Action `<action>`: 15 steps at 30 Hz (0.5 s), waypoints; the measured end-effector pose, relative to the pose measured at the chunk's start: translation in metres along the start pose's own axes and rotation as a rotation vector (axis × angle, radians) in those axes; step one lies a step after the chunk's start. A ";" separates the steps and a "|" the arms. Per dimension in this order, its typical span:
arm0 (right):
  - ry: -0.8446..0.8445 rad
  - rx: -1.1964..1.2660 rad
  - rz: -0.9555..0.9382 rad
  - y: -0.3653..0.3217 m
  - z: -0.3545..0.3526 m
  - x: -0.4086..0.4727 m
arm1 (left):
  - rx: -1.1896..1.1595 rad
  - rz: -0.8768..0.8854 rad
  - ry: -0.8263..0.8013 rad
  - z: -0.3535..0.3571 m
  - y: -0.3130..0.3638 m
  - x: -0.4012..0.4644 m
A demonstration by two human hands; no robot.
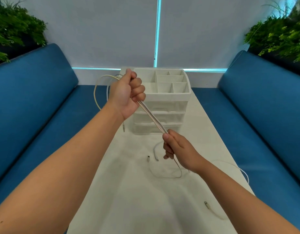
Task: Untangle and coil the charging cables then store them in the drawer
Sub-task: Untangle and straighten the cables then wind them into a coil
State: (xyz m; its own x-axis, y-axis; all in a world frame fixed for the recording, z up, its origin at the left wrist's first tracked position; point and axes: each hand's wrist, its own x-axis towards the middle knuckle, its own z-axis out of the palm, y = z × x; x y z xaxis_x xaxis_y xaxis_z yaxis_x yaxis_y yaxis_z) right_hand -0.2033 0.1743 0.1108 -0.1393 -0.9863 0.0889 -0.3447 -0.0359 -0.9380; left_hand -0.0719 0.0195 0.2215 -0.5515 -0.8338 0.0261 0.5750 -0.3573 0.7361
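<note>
My left hand (127,93) is raised in front of the white drawer organiser (164,115) and grips a bundle of pale charging cables (151,119). The strands run taut and diagonal down to my right hand (178,149), which pinches them just above the table. Behind my left fist the cables arch out in loops (99,85) over the left bench. Below my right hand slack cable (169,174) lies curled on the white table (137,200), with loose plug ends (148,158) beside it. The organiser's three clear drawers look closed.
Another cable end (207,204) lies at the table's near right, and a thin cable (237,168) trails over the right edge. Blue cushioned benches (36,107) flank the narrow table on both sides. Plants (16,29) stand behind the benches.
</note>
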 end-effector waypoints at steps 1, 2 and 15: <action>0.001 0.003 0.016 0.001 -0.001 -0.003 | -0.029 0.000 0.008 -0.002 0.001 0.001; 0.010 0.005 0.026 -0.001 -0.001 -0.005 | -0.068 -0.003 0.012 -0.004 0.002 0.002; 0.027 0.038 -0.056 -0.114 -0.050 0.004 | -0.333 -0.021 -0.006 -0.013 0.028 0.015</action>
State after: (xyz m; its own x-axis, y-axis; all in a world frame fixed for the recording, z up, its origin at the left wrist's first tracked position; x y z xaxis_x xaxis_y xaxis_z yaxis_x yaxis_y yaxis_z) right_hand -0.2114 0.1828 0.2350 -0.1461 -0.9777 0.1507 -0.3174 -0.0980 -0.9432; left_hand -0.0564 -0.0087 0.2342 -0.5683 -0.8226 0.0182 0.7290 -0.4931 0.4748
